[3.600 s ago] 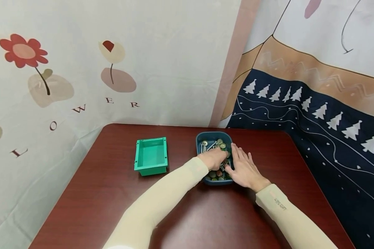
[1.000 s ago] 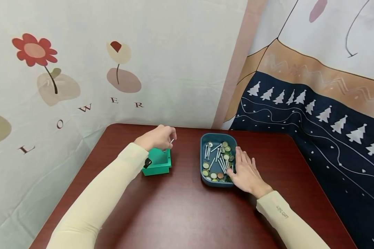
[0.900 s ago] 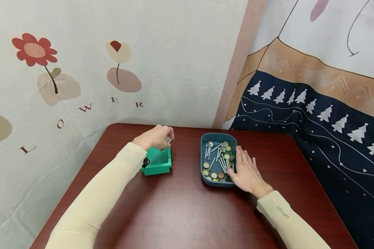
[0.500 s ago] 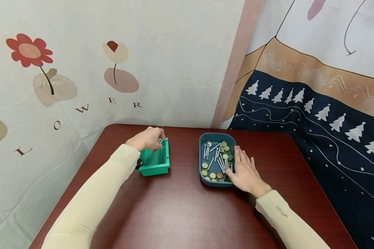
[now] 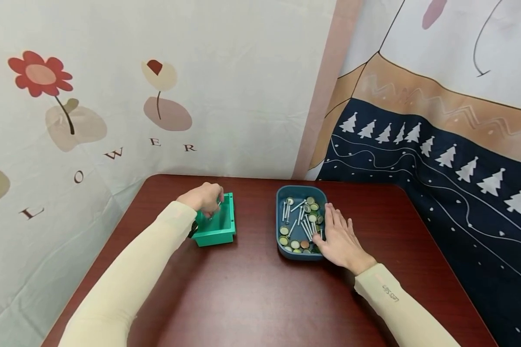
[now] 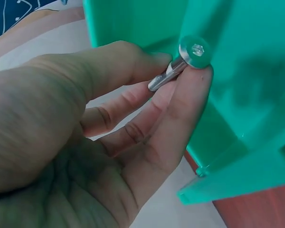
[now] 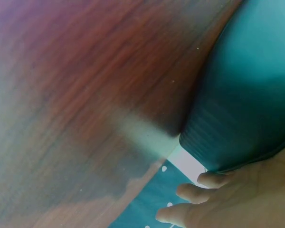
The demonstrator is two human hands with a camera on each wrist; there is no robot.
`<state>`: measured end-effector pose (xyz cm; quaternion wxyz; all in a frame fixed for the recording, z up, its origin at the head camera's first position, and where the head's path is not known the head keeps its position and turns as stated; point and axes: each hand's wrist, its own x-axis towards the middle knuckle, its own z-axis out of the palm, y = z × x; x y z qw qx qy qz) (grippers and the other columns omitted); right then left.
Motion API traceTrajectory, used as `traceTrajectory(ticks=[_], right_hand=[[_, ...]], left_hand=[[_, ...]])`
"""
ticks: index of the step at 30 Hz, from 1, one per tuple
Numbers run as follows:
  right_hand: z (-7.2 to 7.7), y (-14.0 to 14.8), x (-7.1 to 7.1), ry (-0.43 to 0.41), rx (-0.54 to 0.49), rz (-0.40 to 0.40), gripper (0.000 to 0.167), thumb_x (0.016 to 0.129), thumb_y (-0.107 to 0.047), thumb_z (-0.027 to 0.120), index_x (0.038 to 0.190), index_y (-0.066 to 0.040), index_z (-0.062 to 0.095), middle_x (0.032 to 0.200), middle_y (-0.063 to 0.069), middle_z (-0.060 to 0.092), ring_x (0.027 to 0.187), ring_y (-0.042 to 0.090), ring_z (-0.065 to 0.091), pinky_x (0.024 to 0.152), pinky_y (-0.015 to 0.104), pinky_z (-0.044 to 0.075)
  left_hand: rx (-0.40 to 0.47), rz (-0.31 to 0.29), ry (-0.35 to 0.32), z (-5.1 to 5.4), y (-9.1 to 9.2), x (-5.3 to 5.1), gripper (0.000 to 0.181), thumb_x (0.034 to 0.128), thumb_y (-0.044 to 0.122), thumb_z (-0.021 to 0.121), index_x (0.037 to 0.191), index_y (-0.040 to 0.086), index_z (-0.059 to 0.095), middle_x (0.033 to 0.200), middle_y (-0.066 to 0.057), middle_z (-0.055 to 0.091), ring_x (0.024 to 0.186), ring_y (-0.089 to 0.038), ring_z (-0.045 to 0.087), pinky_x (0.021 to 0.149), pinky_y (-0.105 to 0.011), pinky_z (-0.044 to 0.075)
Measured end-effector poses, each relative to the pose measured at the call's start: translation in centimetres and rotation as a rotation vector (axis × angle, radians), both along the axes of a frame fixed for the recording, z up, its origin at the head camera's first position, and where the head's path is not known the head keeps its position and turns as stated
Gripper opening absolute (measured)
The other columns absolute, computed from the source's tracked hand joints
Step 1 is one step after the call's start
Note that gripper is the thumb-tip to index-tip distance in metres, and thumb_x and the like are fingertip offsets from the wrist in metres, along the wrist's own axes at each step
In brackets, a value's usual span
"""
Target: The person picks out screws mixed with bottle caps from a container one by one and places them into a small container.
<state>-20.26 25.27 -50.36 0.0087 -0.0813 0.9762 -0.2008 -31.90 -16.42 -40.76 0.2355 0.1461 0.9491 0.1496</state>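
Observation:
Between thumb and fingertips my left hand (image 5: 203, 197) pinches a metal bolt (image 6: 180, 64) with a wide flat head and a hex socket. The hand is over the green box (image 5: 214, 238), and part of it covers the box's far left side. To the right stands a dark blue bin (image 5: 301, 257) holding several bolts (image 5: 306, 228) and round caps that look like bottle caps (image 5: 283, 240). My right hand (image 5: 342, 241) rests against that bin's right side, fingers fairly straight, thumb over the rim. The right wrist view catches its fingers beside the bin's outer wall (image 7: 247, 109).
Both containers stand on a dark red-brown table (image 5: 243, 299), with a stretch of tabletop between them. Behind it hang a pale printed cloth (image 5: 243, 96) and a navy cloth with white trees (image 5: 434, 193).
My left hand has moved from the blue bin to the green box with a bolt, then lowered slightly toward the box's inside. The right hand has stayed on the bin's right side.

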Motion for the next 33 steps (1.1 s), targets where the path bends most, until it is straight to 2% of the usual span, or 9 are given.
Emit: traceTrajectory(ticks=[5, 9, 15, 17, 28, 31, 33], right_hand=[[-0.1, 0.1, -0.2, 0.000, -0.003, 0.003, 0.100, 0.115, -0.040, 0.062, 0.186, 0.002, 0.005, 0.196, 0.025, 0.009, 0.181, 0.056, 0.014, 0.141, 0.084, 0.011], [-0.2, 0.0, -0.2, 0.012, -0.009, 0.005, 0.099, 0.115, -0.040, 0.063, 0.186, 0.002, 0.007, 0.196, 0.025, 0.010, 0.181, 0.056, 0.013, 0.141, 0.084, 0.012], [-0.2, -0.2, -0.1, 0.017, -0.017, 0.008, 0.099, 0.115, -0.039, 0.063, 0.185, 0.003, 0.008, 0.196, 0.025, 0.010, 0.181, 0.056, 0.013, 0.141, 0.084, 0.012], [-0.2, -0.1, 0.0, 0.016, -0.019, 0.007, 0.099, 0.114, -0.039, 0.063, 0.185, 0.003, 0.008, 0.196, 0.025, 0.011, 0.181, 0.056, 0.013, 0.141, 0.084, 0.012], [-0.2, 0.0, 0.0, 0.014, -0.035, 0.002, 0.099, 0.114, -0.040, 0.063, 0.186, 0.002, 0.008, 0.196, 0.025, 0.010, 0.181, 0.057, 0.013, 0.141, 0.084, 0.012], [-0.2, 0.0, -0.1, 0.012, -0.037, 0.002, 0.099, 0.114, -0.040, 0.062, 0.186, 0.001, 0.008, 0.196, 0.024, 0.010, 0.181, 0.057, 0.013, 0.141, 0.084, 0.012], [-0.3, 0.1, -0.1, 0.013, -0.037, 0.001, 0.099, 0.114, -0.040, 0.062, 0.186, 0.001, 0.007, 0.196, 0.024, 0.010, 0.181, 0.056, 0.013, 0.141, 0.084, 0.012]], left_hand=[[-0.008, 0.012, -0.023, -0.7, 0.2, -0.4, 0.035, 0.1112, -0.001, 0.071, 0.146, -0.004, 0.068, 0.134, -0.028, 0.074, 0.079, -0.024, 0.084, 0.079, -0.038, 0.072], [-0.027, 0.021, -0.041, -1.3, 0.1, -0.6, 0.039, 0.1117, -0.001, 0.071, 0.151, -0.006, 0.066, 0.126, -0.027, 0.077, 0.079, -0.023, 0.084, 0.078, -0.037, 0.072], [-0.026, 0.059, -0.061, -1.5, -0.1, -0.2, 0.045, 0.1103, -0.004, 0.070, 0.155, -0.008, 0.065, 0.153, -0.034, 0.067, 0.085, -0.024, 0.087, 0.081, -0.038, 0.073], [-0.031, 0.058, -0.058, -1.5, -0.1, 0.0, 0.044, 0.1103, -0.002, 0.071, 0.154, -0.009, 0.066, 0.155, -0.034, 0.067, 0.088, -0.025, 0.088, 0.083, -0.038, 0.074], [-0.034, 0.026, 0.009, -0.5, 0.0, 0.8, 0.043, 0.1151, 0.014, 0.074, 0.152, -0.006, 0.066, 0.145, -0.028, 0.072, 0.087, -0.026, 0.082, 0.085, -0.041, 0.071], [-0.037, 0.022, 0.034, -0.6, -0.1, 0.5, 0.042, 0.1145, 0.018, 0.075, 0.151, -0.003, 0.068, 0.144, -0.026, 0.074, 0.097, -0.029, 0.081, 0.087, -0.044, 0.068], [-0.036, 0.013, 0.063, -1.1, -0.4, -0.3, 0.042, 0.1132, 0.022, 0.078, 0.149, 0.000, 0.071, 0.145, -0.024, 0.075, 0.106, -0.031, 0.079, 0.090, -0.047, 0.067]])
